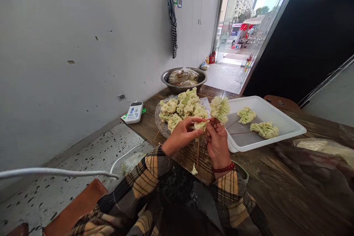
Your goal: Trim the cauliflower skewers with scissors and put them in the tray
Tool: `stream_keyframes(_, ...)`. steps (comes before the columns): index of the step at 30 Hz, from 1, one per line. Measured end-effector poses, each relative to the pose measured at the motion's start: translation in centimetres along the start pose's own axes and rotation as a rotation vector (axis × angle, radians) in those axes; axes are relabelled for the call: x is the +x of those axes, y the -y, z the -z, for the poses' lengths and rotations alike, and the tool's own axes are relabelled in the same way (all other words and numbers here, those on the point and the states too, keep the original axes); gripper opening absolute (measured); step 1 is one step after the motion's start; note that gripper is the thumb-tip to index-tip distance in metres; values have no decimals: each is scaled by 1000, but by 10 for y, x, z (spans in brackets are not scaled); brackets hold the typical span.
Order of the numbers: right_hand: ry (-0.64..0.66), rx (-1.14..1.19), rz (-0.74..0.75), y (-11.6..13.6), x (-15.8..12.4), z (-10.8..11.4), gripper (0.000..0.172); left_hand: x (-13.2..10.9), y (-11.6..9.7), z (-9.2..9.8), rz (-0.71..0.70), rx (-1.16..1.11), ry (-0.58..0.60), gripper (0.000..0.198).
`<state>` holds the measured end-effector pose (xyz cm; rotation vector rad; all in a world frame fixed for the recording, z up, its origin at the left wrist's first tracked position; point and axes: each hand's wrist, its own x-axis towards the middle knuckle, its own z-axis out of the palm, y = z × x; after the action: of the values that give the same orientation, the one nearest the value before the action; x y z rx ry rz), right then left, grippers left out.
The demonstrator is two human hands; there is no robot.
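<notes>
My left hand [184,132] is closed around a small cauliflower floret [201,125], pinched between fingers and thumb. Beside it, nearly touching, my right hand [218,142] is closed, with a large cauliflower cluster [219,110] standing up above its fingers. That cluster appears to be on a skewer gripped in the hand; most of the stick is hidden. Behind my left hand lies a heap of cauliflower florets [188,103] on a clear plastic bag [159,116]. Thin wooden skewers [198,151] show below my hands, near a loose floret bit [194,169].
At right, a white tray [267,144] holds two skewered cauliflower pieces [264,129]. A metal basin [204,78] with plastic-bagged contents stands at the table's far end. A white scale-like device [134,112] sits at the left edge. Dark cloth or plastic [315,166] lies far right.
</notes>
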<state>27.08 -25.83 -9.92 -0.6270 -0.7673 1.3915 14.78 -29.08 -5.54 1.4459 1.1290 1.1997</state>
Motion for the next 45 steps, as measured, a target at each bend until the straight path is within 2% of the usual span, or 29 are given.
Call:
stream_keyframes(2,0,-1,3,0,0,0,29,0,-1,-2,5,10,17,41)
stream_keyframes(5,3,-8,13,0,0,0,29,1,3,-5,19,-34,-57,35)
stream_keyframes(7,8,-18,21,0,0,0,29,2,7,-5,48,-123,-104,31)
stream_keyframes(9,15,-28,26,-1,-1,-1,29,3,11,-2,95,-254,-102,31)
stream_keyframes(13,26,-110,76,-4,-2,0,28,3,10,10,157,-483,-81,33)
stream_keyframes(16,63,-211,104,-4,-5,2,28,3,6,22,177,-567,-132,31)
stream_keyframes(19,130,-259,55,-3,-7,3,30,3,3,33,184,-619,-180,26)
stream_keyframes(25,178,-306,-51,0,-7,11,32,2,6,44,86,-617,-204,31)
stream_keyframes(29,266,-424,-116,5,-11,31,31,5,13,50,63,-584,-230,29)
stream_keyframes(34,373,-582,-219,16,-17,53,34,10,14,57,63,-598,-202,32)
stream_keyframes(45,383,-749,-152,19,-21,48,39,13,5,54,19,-582,-190,30)
